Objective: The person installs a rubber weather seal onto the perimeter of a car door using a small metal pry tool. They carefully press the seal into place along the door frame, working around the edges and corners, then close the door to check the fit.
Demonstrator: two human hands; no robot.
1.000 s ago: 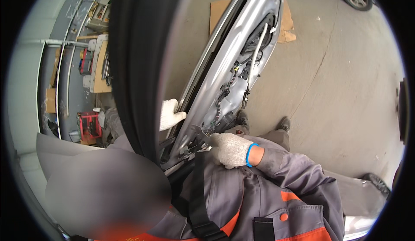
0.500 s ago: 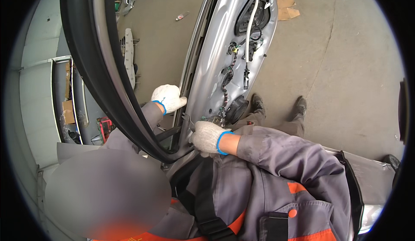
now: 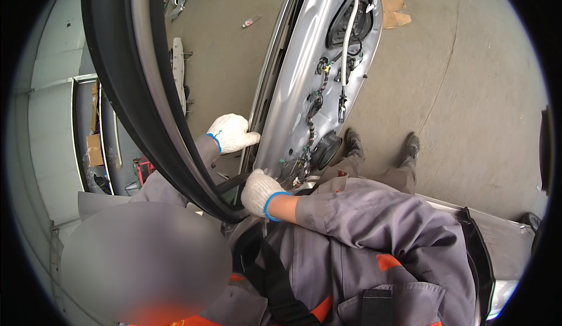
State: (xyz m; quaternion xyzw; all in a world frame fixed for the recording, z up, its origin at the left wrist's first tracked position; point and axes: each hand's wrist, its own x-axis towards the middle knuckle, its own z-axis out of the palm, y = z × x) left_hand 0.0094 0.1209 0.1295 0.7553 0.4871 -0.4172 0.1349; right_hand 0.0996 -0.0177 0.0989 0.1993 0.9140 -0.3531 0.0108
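The silver door [image 3: 295, 80] is standing in front of the wearer, its inner side being turned to the right, with the harness [image 3: 312, 112], the white cable [image 3: 349, 27] and a black round part [image 3: 326, 150] being left exposed. The gloved left hand [image 3: 229, 133] is being rested at the door's left edge, thumb pointing onto it; its fingers are being hidden, so whether the door is being gripped cannot be told. The gloved right hand [image 3: 261, 194] is being held curled beside the foot of the black frame [image 3: 117, 62]; a thin piece [image 3: 264, 227] is showing just below, but what, if anything, is being gripped cannot be told. Good handling probably means that the door is being steadied by the left, only light force is being applied by the right, and the harness is being spared any snag from the sleeve [image 3: 351, 209].
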